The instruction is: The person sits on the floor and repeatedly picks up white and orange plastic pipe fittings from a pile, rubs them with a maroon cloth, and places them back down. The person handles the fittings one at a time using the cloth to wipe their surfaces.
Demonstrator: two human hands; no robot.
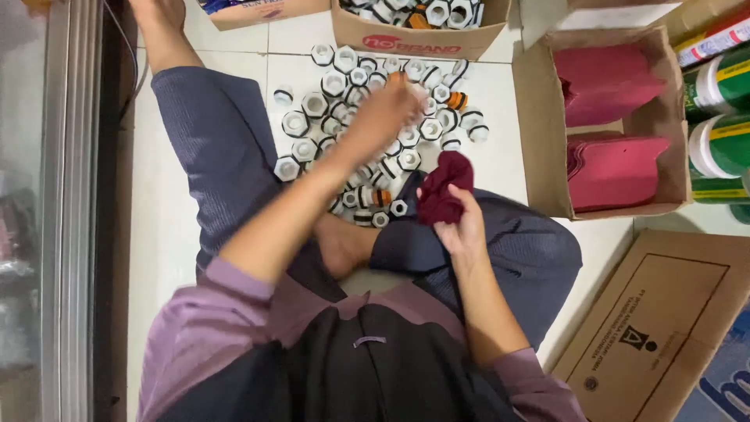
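Note:
I sit cross-legged on a white tiled floor. My left hand point(387, 113) reaches forward over a pile of white hexagonal plastic fittings point(344, 109) spread on the tiles, fingers curled down onto them; the hand is motion-blurred, so what it holds is unclear. My right hand point(461, 223) is near my knee and grips a dark red cloth point(444, 187), bunched up above the fingers. A few fittings carry orange or black parts point(458, 100).
A cardboard box point(414, 35) of more fittings stands at the top. To the right an open cardboard box point(539, 117) holds stacks of dark pink pieces point(613, 164). A flat carton point(664, 328) lies lower right. Green-labelled containers point(719, 117) sit at the right edge.

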